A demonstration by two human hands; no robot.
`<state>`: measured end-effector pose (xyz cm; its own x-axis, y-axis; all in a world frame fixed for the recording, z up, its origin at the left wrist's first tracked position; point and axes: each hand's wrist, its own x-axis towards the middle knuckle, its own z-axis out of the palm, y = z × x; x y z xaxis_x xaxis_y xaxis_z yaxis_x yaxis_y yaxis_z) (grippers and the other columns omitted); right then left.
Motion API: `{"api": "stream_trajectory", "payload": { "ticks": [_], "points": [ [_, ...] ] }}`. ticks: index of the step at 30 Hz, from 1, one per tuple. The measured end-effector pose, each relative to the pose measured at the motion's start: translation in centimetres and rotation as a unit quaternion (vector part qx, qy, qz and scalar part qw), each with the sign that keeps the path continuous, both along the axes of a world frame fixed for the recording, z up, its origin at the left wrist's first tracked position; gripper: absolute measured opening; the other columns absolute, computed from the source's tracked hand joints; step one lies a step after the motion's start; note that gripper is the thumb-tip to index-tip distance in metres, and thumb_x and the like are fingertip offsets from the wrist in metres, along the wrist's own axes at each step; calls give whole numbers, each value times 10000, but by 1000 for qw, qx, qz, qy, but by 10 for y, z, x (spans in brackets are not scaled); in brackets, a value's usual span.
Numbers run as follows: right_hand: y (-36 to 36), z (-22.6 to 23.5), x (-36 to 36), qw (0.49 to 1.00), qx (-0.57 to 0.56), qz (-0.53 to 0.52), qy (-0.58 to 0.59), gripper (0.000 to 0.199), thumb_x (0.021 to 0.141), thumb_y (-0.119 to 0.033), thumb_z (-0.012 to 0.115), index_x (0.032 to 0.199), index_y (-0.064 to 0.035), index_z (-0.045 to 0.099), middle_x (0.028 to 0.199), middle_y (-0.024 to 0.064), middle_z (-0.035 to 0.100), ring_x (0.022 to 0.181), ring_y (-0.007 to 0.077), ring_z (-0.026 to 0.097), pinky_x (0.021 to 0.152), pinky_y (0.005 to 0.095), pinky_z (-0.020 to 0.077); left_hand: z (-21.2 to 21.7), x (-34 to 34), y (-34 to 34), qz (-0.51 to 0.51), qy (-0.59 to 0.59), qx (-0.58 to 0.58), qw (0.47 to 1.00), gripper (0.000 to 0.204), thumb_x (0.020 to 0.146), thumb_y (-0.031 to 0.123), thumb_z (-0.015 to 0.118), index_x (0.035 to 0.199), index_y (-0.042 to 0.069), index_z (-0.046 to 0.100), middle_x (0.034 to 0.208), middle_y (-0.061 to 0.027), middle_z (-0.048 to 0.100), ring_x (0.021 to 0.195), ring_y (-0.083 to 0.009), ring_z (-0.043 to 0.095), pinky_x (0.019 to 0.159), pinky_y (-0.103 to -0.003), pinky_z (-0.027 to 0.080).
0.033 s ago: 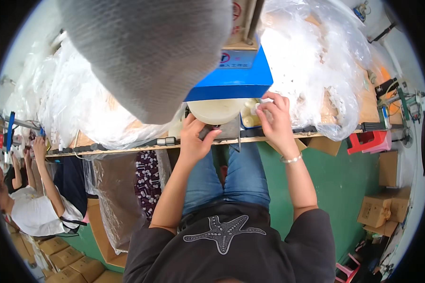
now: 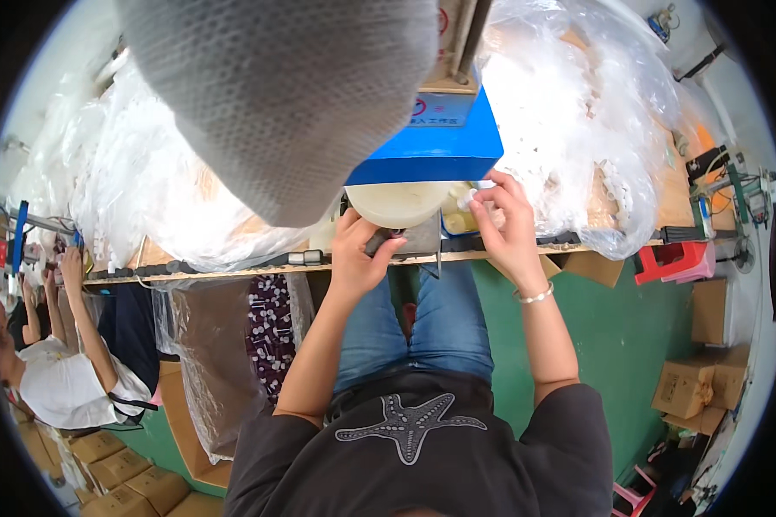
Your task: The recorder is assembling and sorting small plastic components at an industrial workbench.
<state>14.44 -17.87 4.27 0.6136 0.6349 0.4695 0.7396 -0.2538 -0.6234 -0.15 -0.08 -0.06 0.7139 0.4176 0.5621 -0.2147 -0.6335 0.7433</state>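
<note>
The person's left hand (image 2: 358,254) is curled around a small dark object at the table (image 2: 233,269) edge, thumb pressed over it; what the object is cannot be told from this view. The right hand (image 2: 502,220) pinches a small white piece (image 2: 467,200) between its fingertips, held just beside a pale round bowl-like part (image 2: 398,203) that sits under a blue box (image 2: 435,142).

The white piece is small and held only at the fingertips, so a slight slip could drop it off the table edge onto the person's lap or the green floor (image 2: 612,345). The bowl-like part sits near that same edge, and a nudge from either wrist might push it off. Heaped clear plastic bags (image 2: 578,121) crowd in close on the right, and the hand could snag them. A large grey mesh-textured shape (image 2: 284,95) blocks much of the upper view, which probably hides part of the work area.
</note>
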Motion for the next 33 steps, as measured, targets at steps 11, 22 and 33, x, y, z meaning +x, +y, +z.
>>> {"api": "stream_trajectory", "payload": {
  "ticks": [11, 22, 33],
  "points": [
    [54, -6, -50, 931, 221, 141, 254, 117, 834, 2, 672, 937, 2, 616, 846, 46, 616, 708, 71, 583, 608, 221, 470, -2, 1, -5, 47, -1, 1, 999, 281, 675, 57, 759, 943, 59, 675, 950, -81, 653, 961, -264, 569, 858, -378, 414],
    [41, -16, -48, 959, 111, 115, 234, 241, 735, -41, 773, 939, -7, 649, 637, 5, 546, 547, 74, 472, 527, 220, 421, -4, -3, -2, 27, 18, 22, 999, 354, 662, 106, 783, 993, 58, 666, 1020, -87, 653, 1021, -283, 545, 906, -401, 380],
    [-113, -35, -11, 936, 194, -154, 249, 110, 853, -17, 685, 957, 19, 686, 823, 3, 673, 658, 24, 559, 565, 168, 436, -1, -53, 0, 84, 18, 55, 995, 506, 686, 1, 762, 1166, 9, 601, 1051, -92, 661, 1013, -273, 516, 956, -398, 370]
  ]
}}
